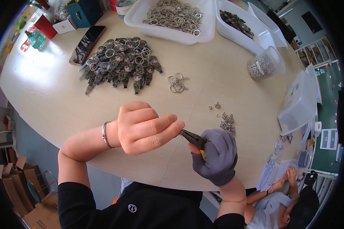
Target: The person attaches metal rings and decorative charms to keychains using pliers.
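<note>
My left hand [145, 129], bare with a bracelet at the wrist, is closed in a pinch over the near part of the table. What it holds is hidden behind the fingers; only a small metal bit shows at the fingertips. In a grey glove, my right hand [218, 156] grips pliers [193, 139] with dark jaws and a yellow handle. The jaw tips meet the left fingertips. Beyond the hands lie loose key rings with short chains [177, 83] and a small heap of tiny metal connectors [228, 123].
A pile of camouflage figure keychains [122, 65] lies beside a phone [87, 45]. Farther back stand a white bin of key rings [132, 19], another bin [258, 42] with dark pieces, and a tipped cup [262, 65] of small metal parts. At right, another person's hands [290, 175] hold papers.
</note>
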### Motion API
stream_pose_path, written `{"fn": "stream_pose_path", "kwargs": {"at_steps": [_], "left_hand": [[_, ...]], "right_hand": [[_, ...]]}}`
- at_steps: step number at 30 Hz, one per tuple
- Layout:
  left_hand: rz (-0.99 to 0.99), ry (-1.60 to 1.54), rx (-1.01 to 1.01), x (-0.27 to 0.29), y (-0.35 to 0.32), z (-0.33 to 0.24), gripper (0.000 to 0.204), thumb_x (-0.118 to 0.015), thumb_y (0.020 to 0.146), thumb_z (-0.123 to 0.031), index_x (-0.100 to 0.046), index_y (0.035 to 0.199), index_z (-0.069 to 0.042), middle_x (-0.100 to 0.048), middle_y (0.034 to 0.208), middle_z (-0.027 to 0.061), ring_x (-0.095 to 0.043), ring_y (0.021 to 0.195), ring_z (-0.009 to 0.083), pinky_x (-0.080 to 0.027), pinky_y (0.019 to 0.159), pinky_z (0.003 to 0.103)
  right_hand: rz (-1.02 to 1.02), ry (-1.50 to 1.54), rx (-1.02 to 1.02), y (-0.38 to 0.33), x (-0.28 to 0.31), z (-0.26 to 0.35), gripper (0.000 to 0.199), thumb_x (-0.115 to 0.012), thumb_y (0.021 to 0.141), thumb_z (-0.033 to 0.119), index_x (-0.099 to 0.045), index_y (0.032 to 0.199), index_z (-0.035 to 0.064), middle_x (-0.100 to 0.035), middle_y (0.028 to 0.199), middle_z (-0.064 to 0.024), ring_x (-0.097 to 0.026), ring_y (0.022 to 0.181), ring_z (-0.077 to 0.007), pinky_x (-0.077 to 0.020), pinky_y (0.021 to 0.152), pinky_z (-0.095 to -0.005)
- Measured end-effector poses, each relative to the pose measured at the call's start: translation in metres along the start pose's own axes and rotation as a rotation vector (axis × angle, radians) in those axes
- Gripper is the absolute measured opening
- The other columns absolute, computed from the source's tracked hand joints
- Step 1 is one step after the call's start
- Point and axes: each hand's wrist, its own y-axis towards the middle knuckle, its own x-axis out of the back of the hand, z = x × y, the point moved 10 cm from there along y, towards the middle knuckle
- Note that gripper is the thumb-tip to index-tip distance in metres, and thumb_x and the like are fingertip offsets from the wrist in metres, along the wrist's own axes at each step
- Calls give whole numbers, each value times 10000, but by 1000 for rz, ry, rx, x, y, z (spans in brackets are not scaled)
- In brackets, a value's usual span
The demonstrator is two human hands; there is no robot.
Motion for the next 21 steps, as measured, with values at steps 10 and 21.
{"fn": "stream_pose_path", "kwargs": {"at_steps": [10,21], "left_hand": [[-16,-46,61,-17,-10,10,256,-680,665,4,-672,921,5,-627,753,44,-442,456,96,-305,373,223],[225,402,403,3,-27,91,179,-686,759,-48,-667,937,-37,-642,803,61,-610,655,222,-495,541,319]], "right_hand": [[22,57,-48,-11,-15,-13,217,-727,751,112,-535,756,11,-554,847,-102,-555,716,-296,-438,666,-393],[-75,116,-263,-20,3,-69,181,-725,739,110,-578,736,5,-575,896,-112,-557,788,-299,-438,675,-401]]}}
